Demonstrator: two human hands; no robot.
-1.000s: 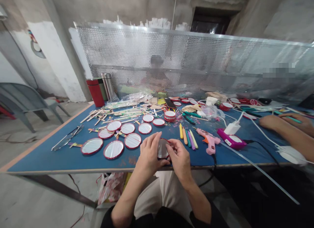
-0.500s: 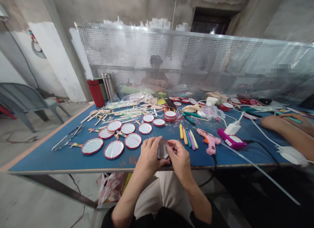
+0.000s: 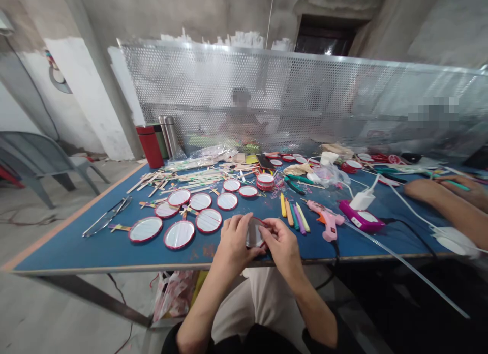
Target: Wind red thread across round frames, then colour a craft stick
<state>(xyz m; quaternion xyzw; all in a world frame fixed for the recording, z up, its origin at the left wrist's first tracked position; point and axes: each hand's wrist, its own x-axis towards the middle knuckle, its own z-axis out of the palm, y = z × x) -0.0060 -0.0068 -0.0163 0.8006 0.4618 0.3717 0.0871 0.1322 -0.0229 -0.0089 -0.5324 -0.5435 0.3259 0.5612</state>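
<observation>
Between my two hands, at the table's front edge, is a small round disc (image 3: 254,233) with a red rim and a grey face, like the drum-shaped discs on the table. My left hand (image 3: 234,242) wraps its left side, and my right hand (image 3: 280,242) pinches its right rim with thumb and fingers. Part of the rim is hidden by my fingers. To the left lie several red-rimmed white discs (image 3: 179,235), some with colored craft sticks (image 3: 121,227) attached. Crayon-like colored pens (image 3: 296,215) and a pink glue gun (image 3: 326,219) lie to the right.
Loose craft sticks (image 3: 190,178), a red flask (image 3: 149,146) and a perforated metal screen (image 3: 213,89) stand or lie behind. Scissors-like metal tool (image 3: 107,216) is at left. A purple box (image 3: 360,216) with cables and a co-worker's arm (image 3: 446,204) occupy the right.
The view has shifted slightly. Both my hands keep the round disc in nearly the same pose; nothing was let go.
</observation>
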